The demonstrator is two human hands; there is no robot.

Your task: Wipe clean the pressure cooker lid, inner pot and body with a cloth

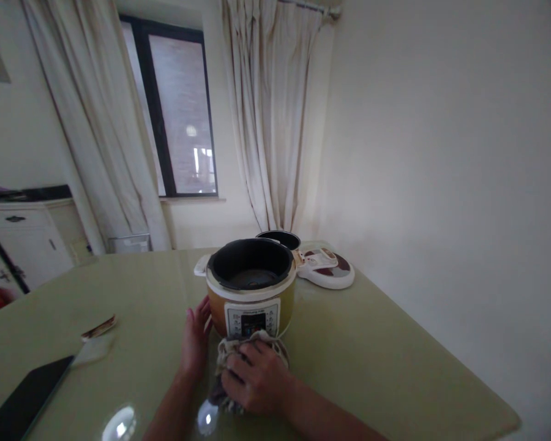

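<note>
An electric pressure cooker [286,306] with a tan body, white rim and front control panel stands upright on the table, its lid off and its dark inside showing. My left hand [195,340] rests against the cooker's left side, fingers stretched upward and not wrapped round anything. Bunched under my right hand [262,378] is a patterned grey and beige cloth [224,361], which the curled fingers grip at the lower front of the cooker, just below the panel. The cloth covers part of the cooker's base.
Behind the cooker stand a black inner pot [280,236] and, to its right, the white and brown lid [333,278]. On the green table [142,288] at left lie a dark flat tablet-like object [27,398] and a small brownish strip [98,328]. A wall borders the right side.
</note>
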